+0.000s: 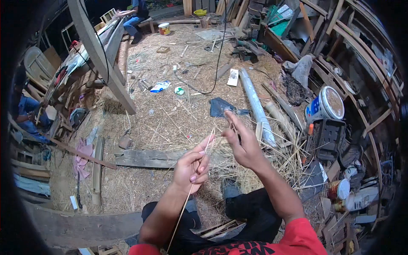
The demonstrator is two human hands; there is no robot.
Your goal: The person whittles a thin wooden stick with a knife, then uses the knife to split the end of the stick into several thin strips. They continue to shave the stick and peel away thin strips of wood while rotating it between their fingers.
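My left hand (192,168) is closed around a thin straw strand (183,208), which runs down past my forearm toward my lap. The strand's upper end sticks out above the fingers and leans toward my right hand. A short distance to the right, my right hand (244,146) is raised with its fingers pointing up and the thumb apart from the palm. I see nothing held in it, though part of the inner side of its fingers is turned away. Loose straw (284,170) lies heaped on the ground beside and below my right forearm.
A wooden beam (146,159) lies across the ground before me. Beyond it are a dark cloth (221,107) and a long grey pole (257,106). A white bucket (329,104) stands right. A slanted post (100,53) rises left. Two other people sit at left and back left.
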